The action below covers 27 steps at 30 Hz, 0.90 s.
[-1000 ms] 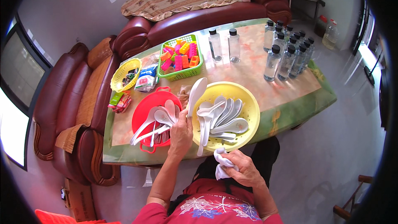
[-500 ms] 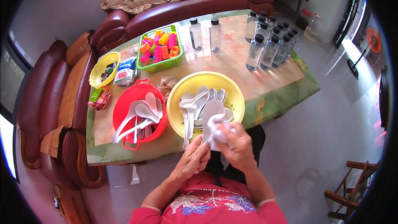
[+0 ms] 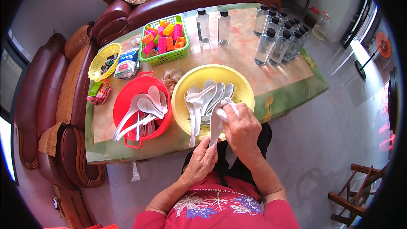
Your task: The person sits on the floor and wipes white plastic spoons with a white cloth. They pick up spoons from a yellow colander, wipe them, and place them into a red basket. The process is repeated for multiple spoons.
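My left hand (image 3: 201,161) pinches the handle end of a large white spoon (image 3: 215,123), its bowl end pointing up. A white cloth (image 3: 227,102) is bunched in my right hand (image 3: 243,130) and pressed on the spoon's bowl. Both hands are over the near edge of a yellow colander (image 3: 246,85), where several white spoons (image 3: 196,110) lie heaped. To its left, a red basin (image 3: 121,98) with side handles holds more white spoons (image 3: 146,105). Darker pieces beneath those are partly hidden.
On the table (image 3: 241,57) stand a green basket (image 3: 170,56) of toy bricks, clear black-capped bottles (image 3: 266,46), a small yellow basket (image 3: 96,63) and plastic packets (image 3: 127,64). Brown sofas (image 3: 169,10) line the far and left sides; a wooden stool (image 3: 352,201) is at lower right.
The cloth and my right hand have moved up along the spoon's bowl. The spoon has turned so its bowl shows narrower. The whole view has shifted slightly.
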Motion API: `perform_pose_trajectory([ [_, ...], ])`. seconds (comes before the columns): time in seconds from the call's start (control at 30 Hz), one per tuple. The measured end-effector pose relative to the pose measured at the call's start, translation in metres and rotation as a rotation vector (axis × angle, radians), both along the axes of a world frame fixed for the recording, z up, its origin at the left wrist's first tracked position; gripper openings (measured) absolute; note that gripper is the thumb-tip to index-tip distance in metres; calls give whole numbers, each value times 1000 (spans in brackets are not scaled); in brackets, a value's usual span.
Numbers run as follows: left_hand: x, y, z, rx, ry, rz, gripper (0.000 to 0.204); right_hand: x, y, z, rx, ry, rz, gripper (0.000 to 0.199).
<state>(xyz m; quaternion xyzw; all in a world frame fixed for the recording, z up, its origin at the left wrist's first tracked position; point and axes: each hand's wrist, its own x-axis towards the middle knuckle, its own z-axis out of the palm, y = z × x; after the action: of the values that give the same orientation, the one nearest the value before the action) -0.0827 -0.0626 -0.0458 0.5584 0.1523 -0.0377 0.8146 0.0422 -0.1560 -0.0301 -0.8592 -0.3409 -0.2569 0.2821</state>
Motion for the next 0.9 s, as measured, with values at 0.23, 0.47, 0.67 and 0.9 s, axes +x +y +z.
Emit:
perform_pose_trajectory([
  [0.23,5,-7,-7,173,-59,11,21,-3,8,7,42,-2,43,35],
  [0.47,6,4,-2,-112,40,-47,21,-5,-15,-1,-51,89,425,23],
  [0.67,11,8,1,-210,122,-130,20,11,-9,-8,52,-107,345,27],
  [0.9,13,-2,3,-87,105,-83,18,18,5,-23,64,-94,-55,40],
])
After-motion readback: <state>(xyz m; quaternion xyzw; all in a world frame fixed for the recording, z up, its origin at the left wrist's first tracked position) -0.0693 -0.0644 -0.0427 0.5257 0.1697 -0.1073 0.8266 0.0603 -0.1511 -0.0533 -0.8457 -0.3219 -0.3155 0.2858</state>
